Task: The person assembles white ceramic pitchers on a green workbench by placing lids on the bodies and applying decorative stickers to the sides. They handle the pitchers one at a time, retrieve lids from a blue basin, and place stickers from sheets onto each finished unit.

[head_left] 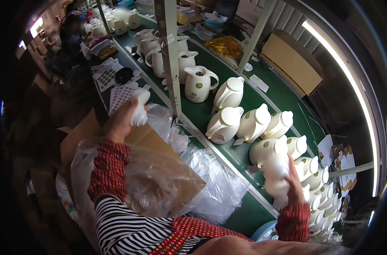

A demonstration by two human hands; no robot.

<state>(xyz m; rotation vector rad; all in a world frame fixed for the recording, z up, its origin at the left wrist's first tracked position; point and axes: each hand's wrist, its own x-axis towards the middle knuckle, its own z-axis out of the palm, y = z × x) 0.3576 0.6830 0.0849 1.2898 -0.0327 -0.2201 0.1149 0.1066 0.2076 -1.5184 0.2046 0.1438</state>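
Observation:
My left hand (122, 121) is closed around a smooth white plastic piece (140, 111), blurred, above the edge of a cardboard box (151, 142) lined with a clear plastic bag (159, 187). Over at the right, my right hand (294, 182) grips another white rounded piece (276, 168), smeared by motion, against or just in front of a white jug (261, 151). White jugs with green prints stand in rows on the green conveyor belt (244, 163). A jug in the middle (199, 85) has an uncovered top, while a nearby jug (229, 93) has a white cap on it.
A metal post (170, 55) rises at the belt's near edge. Sticker sheets (121, 95) lie left of it. A brown carton (293, 61) and gold foil (225, 46) are on the far side. A blue basin (263, 233) sits low right. Another person (72, 36) is far left.

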